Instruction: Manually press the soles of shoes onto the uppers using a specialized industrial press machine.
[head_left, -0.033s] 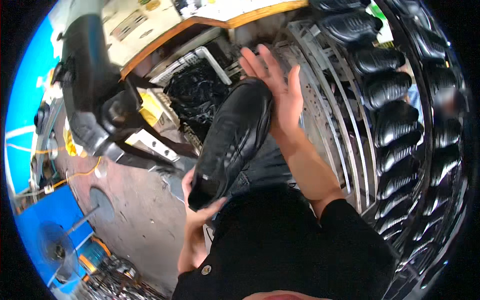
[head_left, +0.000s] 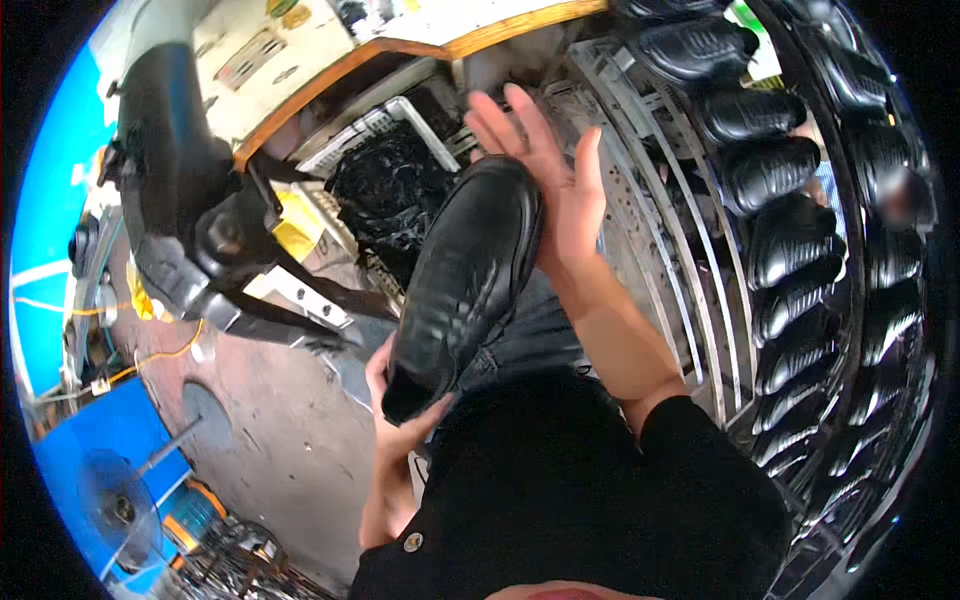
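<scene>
A black leather shoe (head_left: 458, 270) is held in front of my body, toe pointing away and heel toward me. My left hand (head_left: 408, 430) grips it around the heel, thumb on one side and fingers on the other. Against the side of the toe lies my right hand (head_left: 570, 200), open with fingers stretched out and thumb apart. Its contact with the sole is partly hidden behind the shoe.
A white plastic crate (head_left: 430, 125) full of black scraps sits beyond the shoe. At left stands a dark machine (head_left: 190, 200); a fan (head_left: 122, 505) is at lower left. Metal rails (head_left: 690, 220) and racks of black shoes (head_left: 775, 175) line the right.
The shoe has rolled slightly in my left hand, so less of its opening shows. My right hand stays spread beside the toe.
</scene>
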